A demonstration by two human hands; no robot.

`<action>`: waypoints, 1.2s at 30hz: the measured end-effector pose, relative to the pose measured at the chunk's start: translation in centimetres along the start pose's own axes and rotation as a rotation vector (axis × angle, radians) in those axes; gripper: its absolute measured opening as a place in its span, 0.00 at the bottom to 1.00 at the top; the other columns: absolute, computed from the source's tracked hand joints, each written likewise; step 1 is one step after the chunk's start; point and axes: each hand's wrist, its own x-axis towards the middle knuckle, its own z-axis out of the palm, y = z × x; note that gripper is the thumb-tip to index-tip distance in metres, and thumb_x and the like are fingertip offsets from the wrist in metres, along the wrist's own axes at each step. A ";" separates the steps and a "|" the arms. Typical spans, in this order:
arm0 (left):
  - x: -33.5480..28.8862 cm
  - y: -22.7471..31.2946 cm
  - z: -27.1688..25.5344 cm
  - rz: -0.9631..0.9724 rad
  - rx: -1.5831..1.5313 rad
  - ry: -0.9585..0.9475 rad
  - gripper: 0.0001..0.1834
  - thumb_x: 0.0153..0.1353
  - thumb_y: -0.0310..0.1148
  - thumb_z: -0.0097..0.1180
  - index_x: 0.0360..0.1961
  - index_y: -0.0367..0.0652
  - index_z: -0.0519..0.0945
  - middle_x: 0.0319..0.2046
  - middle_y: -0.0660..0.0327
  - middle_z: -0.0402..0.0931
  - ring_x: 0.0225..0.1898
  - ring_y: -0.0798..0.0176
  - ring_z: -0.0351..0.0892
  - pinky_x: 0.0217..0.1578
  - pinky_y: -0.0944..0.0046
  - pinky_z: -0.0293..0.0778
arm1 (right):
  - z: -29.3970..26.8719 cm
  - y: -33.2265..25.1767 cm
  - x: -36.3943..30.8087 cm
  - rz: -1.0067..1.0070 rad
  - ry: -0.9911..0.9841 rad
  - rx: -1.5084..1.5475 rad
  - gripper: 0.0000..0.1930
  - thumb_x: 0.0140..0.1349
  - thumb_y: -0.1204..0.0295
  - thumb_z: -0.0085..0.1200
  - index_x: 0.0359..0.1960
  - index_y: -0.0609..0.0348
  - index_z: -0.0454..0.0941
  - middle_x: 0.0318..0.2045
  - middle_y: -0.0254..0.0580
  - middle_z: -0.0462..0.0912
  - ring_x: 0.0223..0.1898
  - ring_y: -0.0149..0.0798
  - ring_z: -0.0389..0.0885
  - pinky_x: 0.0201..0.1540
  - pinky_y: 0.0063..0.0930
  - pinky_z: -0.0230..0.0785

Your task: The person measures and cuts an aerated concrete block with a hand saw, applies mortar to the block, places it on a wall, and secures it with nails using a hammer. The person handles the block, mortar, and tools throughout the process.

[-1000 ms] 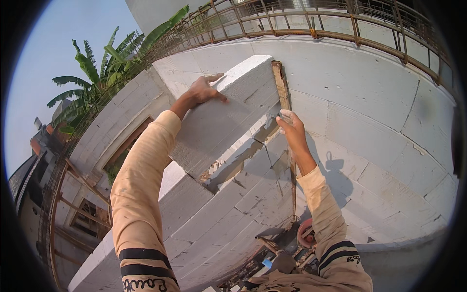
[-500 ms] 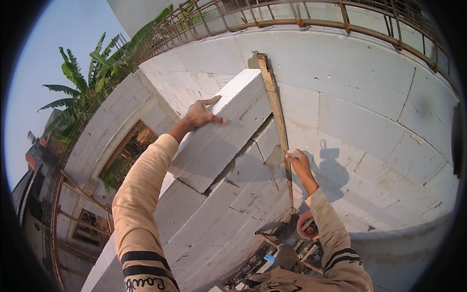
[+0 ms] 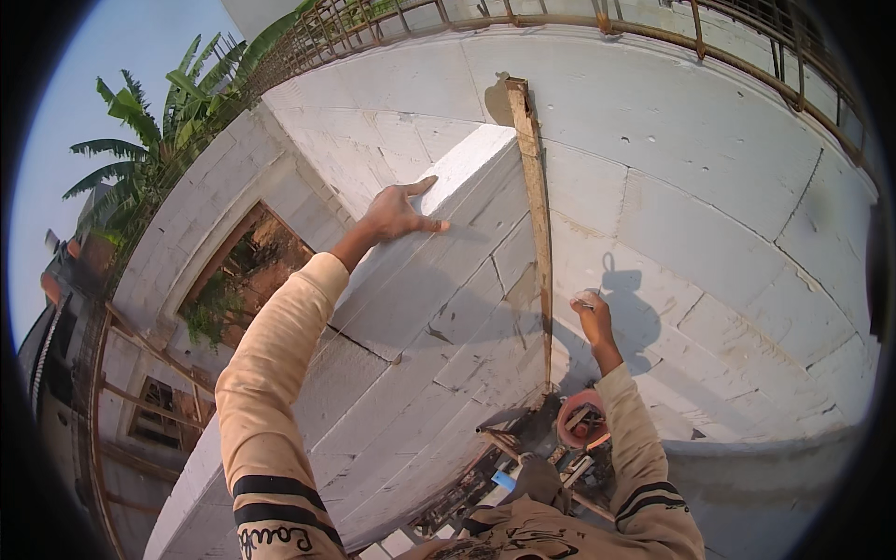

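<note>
A white aerated concrete block (image 3: 467, 182) lies at the top of the low white block wall (image 3: 411, 425). Its front face sits nearly flush with the course below, and its far end is beside an upright wooden strip (image 3: 534, 201). My left hand (image 3: 397, 215) grips the block's upper edge, fingers over the top and thumb against the front face. To the right of the strip, my right hand (image 3: 594, 317) is closed in the air in front of the larger wall. Something pale shows at its fingertips, too small to make out.
A tall white block wall (image 3: 691, 215) curves across the right, with rusty rebar (image 3: 560, 19) along its top. Below stand a reddish bucket (image 3: 581, 420) and scattered debris. At left are a window opening (image 3: 247, 266), banana plants (image 3: 140, 121) and wooden poles (image 3: 154, 345).
The block has shifted in line with the course below, and the dark gap under it has closed. My right hand has moved away from the wooden strip, to the right.
</note>
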 end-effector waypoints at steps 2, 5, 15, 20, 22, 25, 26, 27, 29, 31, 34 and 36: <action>0.0 0.1 -0.1 -0.013 0.014 -0.009 0.64 0.34 0.66 0.81 0.73 0.51 0.71 0.59 0.37 0.79 0.62 0.39 0.78 0.63 0.49 0.73 | 0.5 0.3 0.2 -0.020 -0.027 -0.029 0.13 0.64 0.68 0.64 0.46 0.63 0.84 0.41 0.39 0.87 0.46 0.35 0.82 0.54 0.30 0.70; -1.2 -0.2 -2.1 -0.096 0.003 -0.008 0.69 0.36 0.74 0.75 0.75 0.45 0.66 0.63 0.30 0.72 0.67 0.32 0.71 0.66 0.41 0.70 | 1.5 1.0 0.2 -0.014 -0.091 -0.008 0.14 0.64 0.68 0.64 0.46 0.63 0.84 0.42 0.38 0.87 0.46 0.34 0.82 0.54 0.28 0.70; -19.5 -4.6 -7.2 -0.158 0.176 -0.059 0.72 0.42 0.75 0.71 0.78 0.37 0.56 0.66 0.33 0.65 0.72 0.30 0.61 0.71 0.36 0.61 | 1.5 0.3 -5.0 -0.143 -0.236 -0.161 0.15 0.65 0.70 0.63 0.50 0.63 0.82 0.42 0.42 0.87 0.44 0.38 0.85 0.49 0.33 0.76; -23.0 -4.7 -4.4 -0.256 0.285 -0.052 0.65 0.44 0.58 0.77 0.79 0.45 0.56 0.71 0.36 0.60 0.74 0.33 0.57 0.73 0.36 0.55 | 4.8 -9.8 -5.3 -0.590 -0.249 -0.192 0.21 0.61 0.72 0.66 0.56 0.63 0.77 0.49 0.53 0.82 0.51 0.51 0.82 0.56 0.40 0.73; -22.9 -4.4 -3.5 -0.284 0.287 0.013 0.62 0.45 0.53 0.78 0.79 0.49 0.58 0.71 0.36 0.59 0.74 0.33 0.56 0.72 0.32 0.53 | 6.9 -14.4 -4.8 -0.816 -0.205 -0.265 0.29 0.58 0.73 0.69 0.62 0.62 0.72 0.56 0.56 0.77 0.58 0.57 0.77 0.61 0.44 0.69; -23.0 -3.8 -2.8 -0.298 0.256 0.078 0.57 0.47 0.49 0.77 0.78 0.54 0.61 0.70 0.34 0.59 0.73 0.30 0.57 0.71 0.22 0.50 | 9.6 -20.4 -3.8 -1.040 -0.216 -0.389 0.41 0.54 0.71 0.73 0.69 0.58 0.66 0.65 0.55 0.69 0.68 0.58 0.67 0.68 0.51 0.64; -23.1 -3.7 -2.7 -0.301 0.262 0.084 0.56 0.48 0.48 0.77 0.77 0.54 0.61 0.70 0.34 0.59 0.73 0.29 0.57 0.70 0.21 0.49 | 10.4 -22.1 -3.6 -1.120 -0.188 -0.398 0.43 0.52 0.70 0.75 0.71 0.56 0.65 0.67 0.54 0.68 0.70 0.58 0.64 0.69 0.52 0.63; -23.1 -3.6 -2.7 -0.311 0.277 0.090 0.55 0.48 0.47 0.77 0.77 0.54 0.62 0.70 0.34 0.59 0.74 0.29 0.56 0.70 0.19 0.48 | 11.0 -23.7 -3.2 -1.192 -0.165 -0.399 0.46 0.51 0.69 0.76 0.72 0.54 0.63 0.68 0.53 0.66 0.72 0.58 0.61 0.71 0.53 0.62; -23.3 -3.6 -2.5 -0.321 0.289 0.112 0.55 0.48 0.46 0.77 0.77 0.52 0.62 0.71 0.35 0.60 0.74 0.32 0.57 0.72 0.28 0.50 | 11.9 -26.5 -2.2 -1.277 -0.169 -0.449 0.49 0.49 0.67 0.77 0.74 0.52 0.62 0.71 0.51 0.64 0.75 0.56 0.58 0.74 0.55 0.58; -23.4 -3.6 -2.3 -0.332 0.303 0.126 0.55 0.48 0.45 0.78 0.77 0.52 0.63 0.71 0.35 0.60 0.74 0.33 0.58 0.73 0.32 0.50 | 12.5 -28.5 -1.1 -1.321 -0.226 -0.539 0.52 0.47 0.65 0.79 0.74 0.50 0.61 0.72 0.48 0.63 0.76 0.55 0.57 0.77 0.56 0.53; -23.2 -3.4 -2.2 -0.332 0.303 0.140 0.55 0.47 0.44 0.79 0.76 0.52 0.64 0.71 0.35 0.61 0.74 0.33 0.59 0.74 0.30 0.50 | 13.0 -29.9 0.6 -1.325 -0.349 -0.719 0.53 0.45 0.63 0.80 0.74 0.49 0.62 0.74 0.45 0.63 0.76 0.53 0.57 0.79 0.55 0.48; -23.2 -3.2 -2.3 -0.348 0.305 0.136 0.55 0.46 0.43 0.79 0.76 0.52 0.65 0.71 0.35 0.61 0.73 0.33 0.59 0.74 0.30 0.49 | 13.3 -29.8 1.4 -1.260 -0.423 -0.841 0.51 0.48 0.62 0.78 0.74 0.50 0.62 0.73 0.43 0.65 0.76 0.50 0.58 0.80 0.55 0.47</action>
